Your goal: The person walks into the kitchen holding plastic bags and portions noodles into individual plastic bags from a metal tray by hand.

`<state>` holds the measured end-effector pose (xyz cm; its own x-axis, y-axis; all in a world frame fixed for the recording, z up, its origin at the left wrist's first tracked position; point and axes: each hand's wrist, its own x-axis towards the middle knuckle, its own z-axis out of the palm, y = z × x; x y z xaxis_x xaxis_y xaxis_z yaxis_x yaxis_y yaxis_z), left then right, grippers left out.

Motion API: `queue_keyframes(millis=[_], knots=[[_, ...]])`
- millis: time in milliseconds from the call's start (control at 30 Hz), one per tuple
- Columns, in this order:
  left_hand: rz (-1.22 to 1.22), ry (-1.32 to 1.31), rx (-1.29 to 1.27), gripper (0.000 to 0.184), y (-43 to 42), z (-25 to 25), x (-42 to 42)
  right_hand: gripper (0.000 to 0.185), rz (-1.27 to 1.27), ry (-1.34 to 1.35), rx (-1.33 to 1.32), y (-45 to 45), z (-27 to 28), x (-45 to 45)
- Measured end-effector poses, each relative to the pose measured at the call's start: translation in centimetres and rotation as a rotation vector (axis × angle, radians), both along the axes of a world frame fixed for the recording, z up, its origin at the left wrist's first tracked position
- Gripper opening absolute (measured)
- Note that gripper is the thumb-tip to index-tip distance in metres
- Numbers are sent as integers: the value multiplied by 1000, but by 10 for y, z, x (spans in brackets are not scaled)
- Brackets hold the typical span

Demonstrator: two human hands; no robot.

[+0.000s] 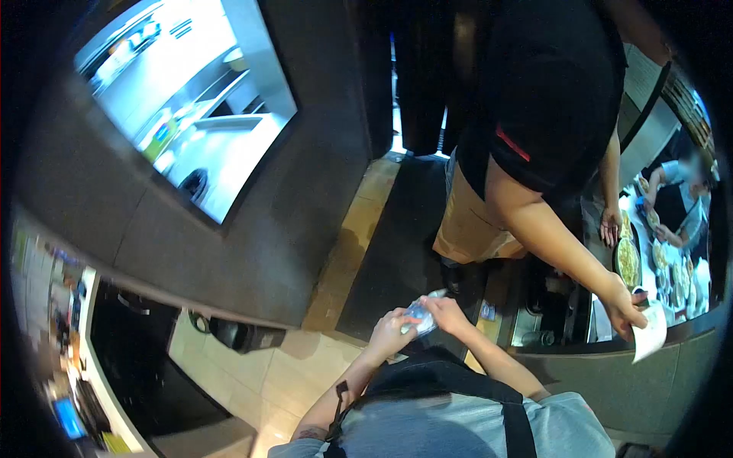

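Note:
Both my hands are in front of my apron, closed around a small, shiny, crinkled bundle [418, 313] that looks like clear bluish plastic. My left hand [391, 333] grips its near left side with bent fingers. On the far right side, my right hand [448, 314] pinches it. What is inside the bundle, if anything, is too small to tell.
A co-worker in a black shirt [553, 99] stands close ahead on a dark floor mat [389, 244], holding white paper [650, 333]. A plate of food [628, 262] lies on the counter at right, with another person beyond. A pass-through window [221, 130] opens at left.

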<state>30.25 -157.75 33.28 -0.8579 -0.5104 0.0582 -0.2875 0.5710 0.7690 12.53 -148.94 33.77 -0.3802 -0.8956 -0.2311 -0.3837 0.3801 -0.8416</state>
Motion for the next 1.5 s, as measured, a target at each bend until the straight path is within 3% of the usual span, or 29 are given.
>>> queue_keyframes(millis=[67,100,200,233,333,367,400,433,467,500,533,567,600,667,733,833,900,967,1000,1033,1067,1133,1233,1300,1367,1433,1467,1500], knots=[[-70,12,16,44,-40,20,-22,43,-149,-115,23,-33,2,-12],[-117,-73,-17,58,-61,19,-35,42,-150,33,-44,-47,-17,-23],[-271,-256,-52,46,-118,-17,-85,41,-297,-117,18,-91,-23,-47],[-258,-140,-47,32,-135,-24,-99,43,-364,-275,4,-109,-12,-55],[-379,-121,98,26,-200,-48,-145,41,-373,-429,15,-164,-51,-105],[-287,-70,119,24,-221,-68,-157,39,-379,-489,123,-188,-56,-124],[-290,-135,86,24,-249,-65,-175,39,-250,-477,197,-211,-75,-151],[-301,-197,55,24,-277,-59,-191,40,-75,-316,253,-247,-53,-177],[-319,-294,57,24,-292,-53,-185,47,38,-306,329,-269,-31,-196],[-168,-345,209,24,-313,-35,-196,58,156,-292,397,-293,-1,-212],[-153,-372,105,27,-335,-37,-205,70,136,-298,477,-323,9,-234],[-117,-337,140,26,-355,-34,-201,70,127,-143,240,-342,4,-243],[-66,-292,168,25,-375,-21,-210,61,120,62,177,-364,16,-262],[-45,-284,157,21,-414,9,-231,52,111,84,-79,-400,30,-316],[-34,-253,102,18,-450,26,-261,45,-20,-240,-45,-437,77,-370],[-46,-252,44,20,-500,31,-324,42,-150,106,-324,-497,95,-479],[-113,-277,28,23,-534,20,-379,43,-262,-89,-580,-558,96,-572],[-197,-245,-100,28,-567,-23,-440,46,-435,17,-587,-623,116,-667],[-258,-208,-226,32,-588,-77,-468,47,-457,-7,-622,-653,129,-710],[-325,-169,-353,36,-610,-84,-502,54,-503,128,-655,-685,129,-757],[-372,-151,-230,36,-630,-86,-528,57,-497,10,-597,-704,129,-800],[-460,-111,38,37,-659,-11,-629,66,-474,-216,-463,-724,147,-877],[-648,20,-161,46,-682,15,-742,66,-626,-284,-497,-725,151,-977],[-761,93,-220,49,-690,24,-814,57,-506,-580,-691,-674,156,-1040],[-817,120,-305,53,-699,38,-895,52,-633,-653,-826,-641,174,-1062],[-818,142,-199,51,-715,38,-969,51,-605,-585,-941,-612,148,-1118],[-800,127,-163,50,-723,39,-1000,51,-815,-464,-1024,-584,146,-1111],[-785,201,-16,50,-733,24,-1017,46,-867,-427,-1110,-559,173,-1072]])
